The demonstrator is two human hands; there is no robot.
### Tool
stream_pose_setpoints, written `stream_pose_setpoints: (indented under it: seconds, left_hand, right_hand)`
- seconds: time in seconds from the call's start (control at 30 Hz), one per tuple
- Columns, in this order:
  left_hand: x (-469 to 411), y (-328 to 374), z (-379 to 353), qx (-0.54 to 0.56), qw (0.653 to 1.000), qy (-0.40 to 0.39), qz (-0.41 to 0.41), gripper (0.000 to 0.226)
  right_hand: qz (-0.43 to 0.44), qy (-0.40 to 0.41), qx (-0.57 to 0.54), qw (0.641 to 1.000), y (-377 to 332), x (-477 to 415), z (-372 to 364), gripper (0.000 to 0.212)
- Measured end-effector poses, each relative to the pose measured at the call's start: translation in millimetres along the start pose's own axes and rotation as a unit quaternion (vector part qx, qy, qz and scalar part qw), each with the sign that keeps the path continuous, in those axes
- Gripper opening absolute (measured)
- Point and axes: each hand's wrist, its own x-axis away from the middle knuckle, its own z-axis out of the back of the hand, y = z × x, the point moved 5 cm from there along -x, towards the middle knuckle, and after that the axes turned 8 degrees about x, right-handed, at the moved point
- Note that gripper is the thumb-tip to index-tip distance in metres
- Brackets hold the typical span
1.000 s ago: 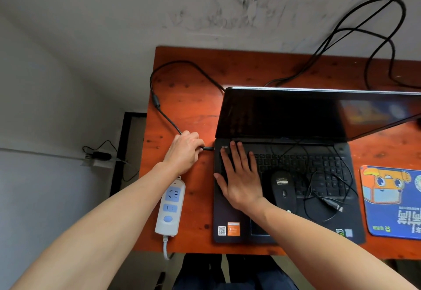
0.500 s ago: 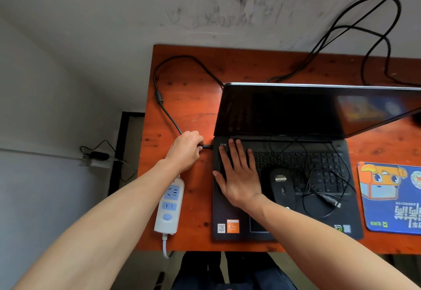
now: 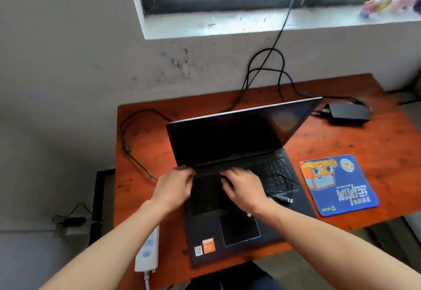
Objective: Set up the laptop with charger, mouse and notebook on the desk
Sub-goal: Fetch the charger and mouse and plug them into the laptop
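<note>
Gripping laptop [image 3: 239, 143] edge: curled left hand [image 3: 174, 187] | right hand [image 3: 245, 189] flat, fingers spread

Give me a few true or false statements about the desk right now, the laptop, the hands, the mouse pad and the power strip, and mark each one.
1. The laptop is open with a dark screen. True.
2. The mouse pad lies left of the laptop. False: it lies to its right.
3. The right hand rests on the keyboard. True.
4. The power strip sits on the windowsill. False: it lies at the desk's front left edge.
5. The left hand is at the laptop's left side, near the hinge. True.
</note>
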Motion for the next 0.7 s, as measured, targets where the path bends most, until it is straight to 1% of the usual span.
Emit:
stream_pose_setpoints:
  seconds: [0.07,0.17,0.27,0.37,0.47,0.53,0.57,0.63,0.7]
  left_hand:
    - [-2,40,2,0.017,0.998,0.005,-0.059,0.022]
    - [-7,109,11,0.031,0.987,0.034,-0.153,0.018]
    - [-18,178,18,0.028,0.97,0.051,-0.236,0.019]
    - [-38,236,15,-0.016,0.951,0.073,-0.3,0.019]
    - [-66,282,14,-0.064,0.929,0.125,-0.343,0.017]
    - [-93,304,10,-0.094,0.923,0.153,-0.339,0.018]
    - [-111,314,5,-0.105,0.927,0.163,-0.321,0.019]
    - [-147,324,-4,-0.109,0.956,0.141,-0.232,0.022]
    - [-174,319,-13,-0.074,0.986,0.096,-0.112,0.027]
  right_hand:
    - [-0.064,0.028,-0.012,0.997,41,14,28,0.02]
    - [-0.173,0.068,-0.014,0.982,111,34,65,0.014]
    - [-0.259,0.057,-0.013,0.964,178,47,87,0.015]
    - [-0.301,0.057,-0.026,0.951,235,52,99,0.017]
    - [-0.302,0.047,-0.018,0.952,283,47,104,0.017]
    - [-0.297,0.025,-0.005,0.955,318,34,103,0.018]
    - [-0.291,0.008,0.0,0.957,338,25,102,0.019]
    - [-0.277,-0.031,0.001,0.96,375,0,98,0.021]
    - [-0.259,-0.071,0.008,0.963,400,-26,93,0.023]
